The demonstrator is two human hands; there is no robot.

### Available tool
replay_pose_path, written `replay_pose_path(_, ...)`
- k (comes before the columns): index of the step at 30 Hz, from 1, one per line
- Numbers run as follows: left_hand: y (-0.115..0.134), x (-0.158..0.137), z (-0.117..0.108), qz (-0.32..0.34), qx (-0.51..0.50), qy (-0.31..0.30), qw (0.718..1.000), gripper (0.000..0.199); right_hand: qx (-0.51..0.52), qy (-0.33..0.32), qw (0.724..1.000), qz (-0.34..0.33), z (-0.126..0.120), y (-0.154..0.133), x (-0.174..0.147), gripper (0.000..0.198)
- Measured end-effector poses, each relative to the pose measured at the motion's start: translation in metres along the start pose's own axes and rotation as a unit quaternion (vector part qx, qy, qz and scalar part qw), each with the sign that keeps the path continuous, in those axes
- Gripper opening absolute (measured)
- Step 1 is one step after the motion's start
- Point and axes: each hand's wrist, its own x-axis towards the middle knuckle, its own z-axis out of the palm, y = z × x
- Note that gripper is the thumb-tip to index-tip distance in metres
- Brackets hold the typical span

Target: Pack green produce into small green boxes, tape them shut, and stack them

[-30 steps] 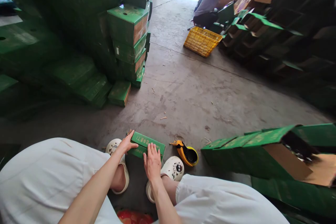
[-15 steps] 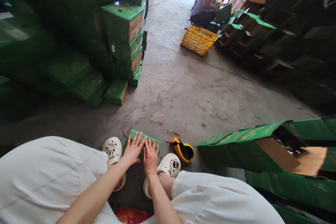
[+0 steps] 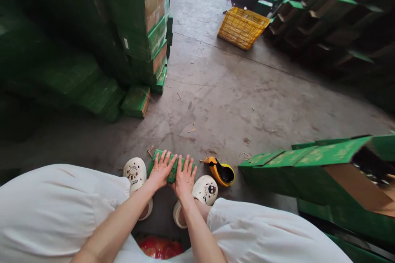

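A small flat green carton (image 3: 171, 167) lies on the concrete floor between my two white clogs. My left hand (image 3: 161, 169) lies flat on its left half, fingers spread. My right hand (image 3: 185, 175) lies flat on its right half, fingers spread too. Both palms press down on the carton and cover most of its top. A yellow tape dispenser (image 3: 221, 171) rests on the floor just right of my right hand.
A tall stack of green cartons (image 3: 143, 28) stands at the left. Folded green cartons (image 3: 311, 172) lie at the right. A yellow crate (image 3: 242, 28) sits far ahead beside dark rows of open boxes (image 3: 327, 20). A red object (image 3: 159, 247) shows below my knees.
Both hands went from gripping the carton's edges to lying flat on its top. The view tilted downward, and the seated person at the far end slid out of sight.
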Motion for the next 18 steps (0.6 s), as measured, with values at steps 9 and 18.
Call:
replay_pose_path(9,0.016,-0.008,-0.001,-0.019,0.041,0.023,0.999,0.107,0.001,-0.061,0.998,0.003,-0.014,-0.004,-0.005,0.136)
replay_pose_path(18,0.015,-0.007,-0.016,-0.001,0.040,-0.034,0.999,0.117,0.156,-0.019,0.927,0.341,-0.034,0.077,0.042,0.079)
